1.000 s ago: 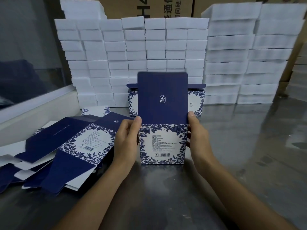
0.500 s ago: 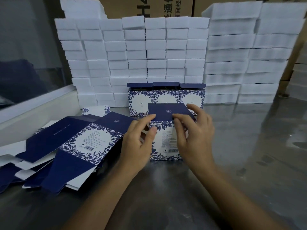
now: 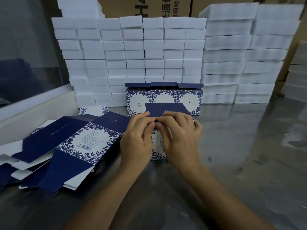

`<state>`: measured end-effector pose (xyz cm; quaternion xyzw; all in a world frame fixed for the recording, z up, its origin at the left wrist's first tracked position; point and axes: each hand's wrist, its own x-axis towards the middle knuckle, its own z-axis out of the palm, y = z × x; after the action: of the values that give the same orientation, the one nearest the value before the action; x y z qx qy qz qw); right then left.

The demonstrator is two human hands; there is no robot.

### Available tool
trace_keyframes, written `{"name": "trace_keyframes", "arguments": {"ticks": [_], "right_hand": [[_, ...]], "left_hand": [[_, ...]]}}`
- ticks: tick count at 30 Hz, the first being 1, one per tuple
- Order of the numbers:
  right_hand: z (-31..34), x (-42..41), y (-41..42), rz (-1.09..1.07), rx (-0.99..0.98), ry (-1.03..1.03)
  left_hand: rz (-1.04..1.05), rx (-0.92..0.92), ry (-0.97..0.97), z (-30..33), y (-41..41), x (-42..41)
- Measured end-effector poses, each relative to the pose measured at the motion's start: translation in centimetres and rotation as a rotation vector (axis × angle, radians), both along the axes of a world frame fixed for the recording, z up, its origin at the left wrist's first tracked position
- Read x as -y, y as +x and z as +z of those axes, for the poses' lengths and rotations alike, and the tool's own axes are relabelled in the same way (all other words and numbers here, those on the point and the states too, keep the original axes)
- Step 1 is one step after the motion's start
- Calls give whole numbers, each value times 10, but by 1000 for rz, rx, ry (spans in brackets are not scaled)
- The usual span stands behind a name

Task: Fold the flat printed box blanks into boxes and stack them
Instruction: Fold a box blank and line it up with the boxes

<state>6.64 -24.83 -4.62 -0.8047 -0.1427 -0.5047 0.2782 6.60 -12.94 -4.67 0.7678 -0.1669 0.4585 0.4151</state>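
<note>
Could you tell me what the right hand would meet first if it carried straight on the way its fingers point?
Probably the left hand: the right hand fingers point left along the box lid edge, fingertips nearly touching.

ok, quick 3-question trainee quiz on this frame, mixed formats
1. True or false: both hands are on the box at the middle of the table.
2. How many folded boxes stand in the row behind it?
3. The flat blanks lie: A) to the person's left, B) to the right, C) on the white blocks.

Key: 1 true; 2 three; 3 A.
</note>
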Motion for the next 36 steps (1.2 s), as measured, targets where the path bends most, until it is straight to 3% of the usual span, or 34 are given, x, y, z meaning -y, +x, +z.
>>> {"name": "trace_keyframes", "arguments": {"ticks": [5, 20, 28, 36], "right_hand": [[5, -2, 2, -3, -63, 18], [-1, 20, 13, 88, 7, 97], [-1, 40, 15, 243, -135, 310], [5, 42, 21, 242, -177, 328]], "left_hand": [[47, -27, 2, 3, 1, 2], [46, -13, 3, 2, 3, 0], [50, -36, -3, 2, 4, -3], [50, -31, -12, 3, 3, -3]]}}
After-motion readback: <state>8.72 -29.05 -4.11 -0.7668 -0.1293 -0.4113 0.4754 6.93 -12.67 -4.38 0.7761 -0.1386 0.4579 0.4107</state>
